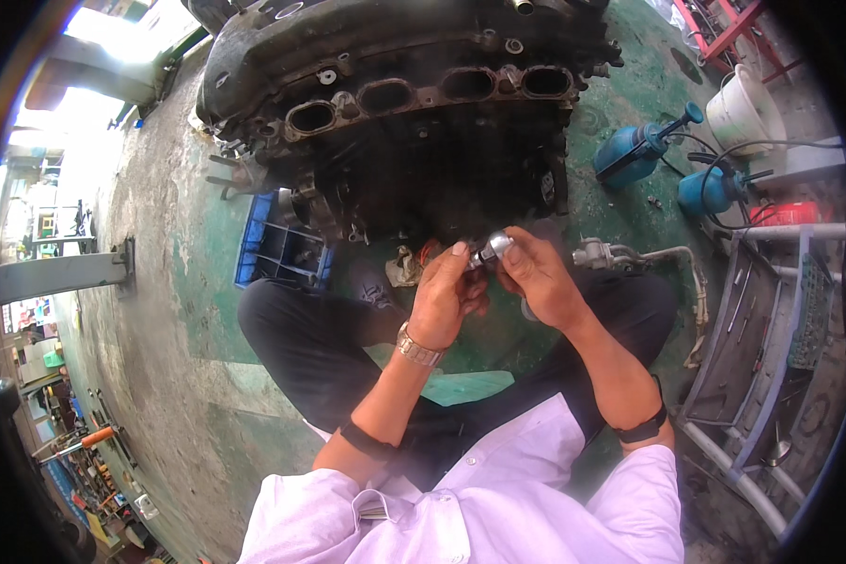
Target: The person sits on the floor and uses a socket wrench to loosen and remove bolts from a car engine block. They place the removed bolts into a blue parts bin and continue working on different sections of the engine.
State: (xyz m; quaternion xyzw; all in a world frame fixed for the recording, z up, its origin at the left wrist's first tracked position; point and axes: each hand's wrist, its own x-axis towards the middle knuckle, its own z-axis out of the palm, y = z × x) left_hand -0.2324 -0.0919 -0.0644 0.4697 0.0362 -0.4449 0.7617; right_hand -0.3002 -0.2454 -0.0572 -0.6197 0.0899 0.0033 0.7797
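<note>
Watching remotely, I see the left grip and right grip both pinching a small tool, its shiny rounded head right, darker stem left, near of the black engine.

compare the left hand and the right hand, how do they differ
The left hand has a metal-banded watch at the wrist; the right hand has none. The left hand grips the dark end of the chrome-headed tool; the right hand grips its rounded head. Both are ungloved, on the same tool.
</note>
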